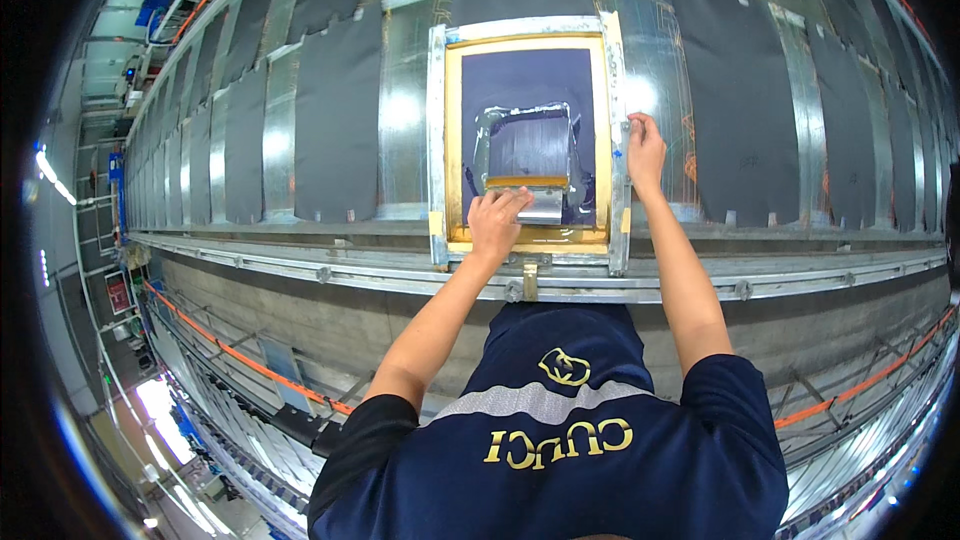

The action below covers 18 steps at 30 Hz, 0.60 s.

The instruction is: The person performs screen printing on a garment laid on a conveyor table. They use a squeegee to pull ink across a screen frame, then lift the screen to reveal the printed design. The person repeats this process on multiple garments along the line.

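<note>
A screen-printing frame (437, 140) with a metal outer border lies over a dark panel on the long table. Dark purple mesh (528, 68) fills it, edged with yellow tape. My left hand (495, 225) is closed on the metal handle of a squeegee (542, 206), whose amber blade rests across the lower part of the mesh. Streaks of ink (572, 135) outline a squarish area above the blade. At the frame's right side my right hand (647, 152) has its fingers curled against the outer rail; its fingertips are partly hidden.
Dark fabric panels (335, 120) lie in rows along the shiny table (402, 130) on both sides. A metal rail (400, 265) runs along the near edge, with a small bracket (531, 282) below the frame. Behind me, an orange strip (250, 345) borders another long table.
</note>
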Each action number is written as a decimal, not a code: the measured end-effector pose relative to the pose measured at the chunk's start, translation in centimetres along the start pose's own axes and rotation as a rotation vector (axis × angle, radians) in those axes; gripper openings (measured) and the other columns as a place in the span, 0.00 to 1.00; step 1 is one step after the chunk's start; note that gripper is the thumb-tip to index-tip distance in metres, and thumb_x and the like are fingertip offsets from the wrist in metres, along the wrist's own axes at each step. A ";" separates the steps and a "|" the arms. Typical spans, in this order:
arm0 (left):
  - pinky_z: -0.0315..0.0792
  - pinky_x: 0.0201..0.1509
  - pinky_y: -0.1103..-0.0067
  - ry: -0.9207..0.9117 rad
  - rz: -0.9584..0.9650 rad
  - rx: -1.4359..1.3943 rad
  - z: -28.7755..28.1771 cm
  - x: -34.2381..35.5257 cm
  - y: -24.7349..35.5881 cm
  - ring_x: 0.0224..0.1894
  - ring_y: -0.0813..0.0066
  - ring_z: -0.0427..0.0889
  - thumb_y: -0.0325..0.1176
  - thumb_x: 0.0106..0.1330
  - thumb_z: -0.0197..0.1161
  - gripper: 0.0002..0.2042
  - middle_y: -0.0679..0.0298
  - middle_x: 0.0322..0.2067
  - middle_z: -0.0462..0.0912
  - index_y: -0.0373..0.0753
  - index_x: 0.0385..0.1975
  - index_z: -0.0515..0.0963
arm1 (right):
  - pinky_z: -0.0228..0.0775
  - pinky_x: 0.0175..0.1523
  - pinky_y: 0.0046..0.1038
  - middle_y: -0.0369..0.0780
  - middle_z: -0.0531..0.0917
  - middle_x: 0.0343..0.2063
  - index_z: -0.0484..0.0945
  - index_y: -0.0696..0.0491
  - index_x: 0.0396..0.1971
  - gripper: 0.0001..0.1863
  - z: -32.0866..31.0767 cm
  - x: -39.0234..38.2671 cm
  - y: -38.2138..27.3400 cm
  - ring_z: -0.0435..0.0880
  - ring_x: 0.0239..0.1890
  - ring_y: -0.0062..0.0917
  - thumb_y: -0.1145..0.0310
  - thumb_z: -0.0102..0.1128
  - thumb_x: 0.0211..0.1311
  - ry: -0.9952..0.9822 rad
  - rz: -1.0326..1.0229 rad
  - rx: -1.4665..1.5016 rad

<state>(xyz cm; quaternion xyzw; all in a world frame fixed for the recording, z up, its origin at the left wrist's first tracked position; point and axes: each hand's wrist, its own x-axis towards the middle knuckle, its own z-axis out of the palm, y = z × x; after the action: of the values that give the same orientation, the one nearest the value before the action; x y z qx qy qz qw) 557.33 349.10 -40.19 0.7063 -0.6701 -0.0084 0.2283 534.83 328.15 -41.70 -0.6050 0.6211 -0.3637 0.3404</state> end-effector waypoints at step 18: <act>0.72 0.42 0.70 -0.149 -0.026 0.018 -0.8 -1.8 2.1 0.44 0.67 0.85 0.23 0.51 0.69 0.20 0.77 0.49 0.90 0.53 0.43 0.89 | 0.74 0.41 0.37 0.47 0.85 0.28 0.84 0.52 0.46 0.11 -1.3 0.2 1.0 0.83 0.29 0.37 0.64 0.55 0.76 0.001 -0.072 0.020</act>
<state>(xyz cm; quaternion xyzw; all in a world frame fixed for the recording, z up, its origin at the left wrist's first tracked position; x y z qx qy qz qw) 555.39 351.07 -39.35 0.7145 -0.6759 -0.0576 0.1713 533.19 327.98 -41.93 -0.6233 0.5955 -0.3824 0.3328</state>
